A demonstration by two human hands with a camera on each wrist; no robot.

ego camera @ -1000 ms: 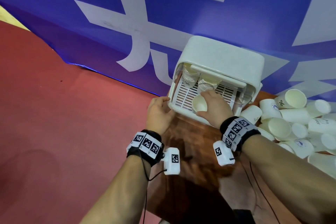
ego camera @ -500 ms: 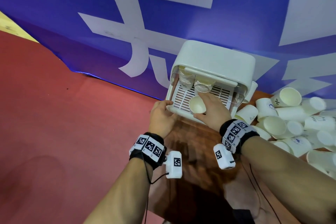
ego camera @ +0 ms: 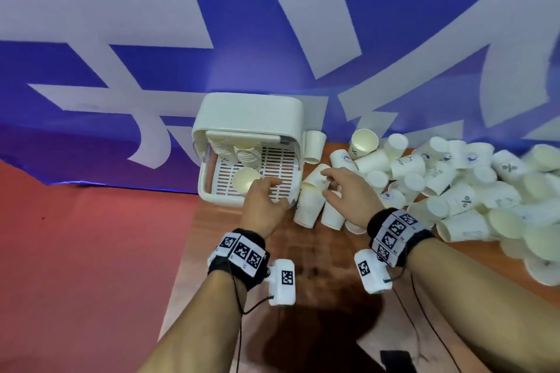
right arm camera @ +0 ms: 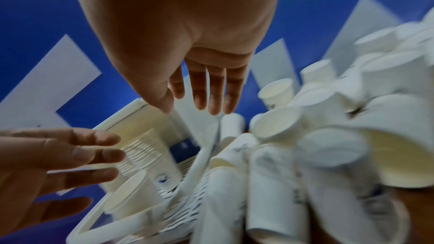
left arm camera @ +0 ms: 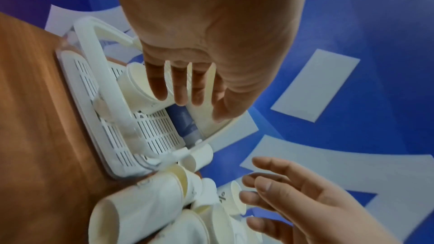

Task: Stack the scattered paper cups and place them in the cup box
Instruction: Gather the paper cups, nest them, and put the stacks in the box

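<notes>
The white cup box (ego camera: pixel 248 112) lies open toward me at the table's left end, its slotted tray (ego camera: pixel 278 160) showing. Inside are two ribbed cup stacks (ego camera: pixel 225 150) at the back and a stack (ego camera: pixel 244 180) with its mouth facing me. My left hand (ego camera: pixel 269 188) hovers over the box's front right, fingers straight, holding nothing; the left wrist view shows its fingers (left arm camera: pixel 159 84) just above that stack (left arm camera: pixel 136 84). My right hand (ego camera: pixel 328 182) is open above loose cups (ego camera: pixel 307 209) lying beside the box. In the right wrist view its fingers (right arm camera: pixel 204 97) are spread and empty.
A large heap of several white paper cups (ego camera: pixel 454 191) covers the wooden table (ego camera: pixel 303 266) to the right. A blue banner (ego camera: pixel 242 24) with white characters stands right behind the box. The table's left edge drops to red floor (ego camera: pixel 91 251).
My right hand has let go of the cup stack in the box and moved right, over the loose cups. My left hand has left the box's left front corner and shifted right.
</notes>
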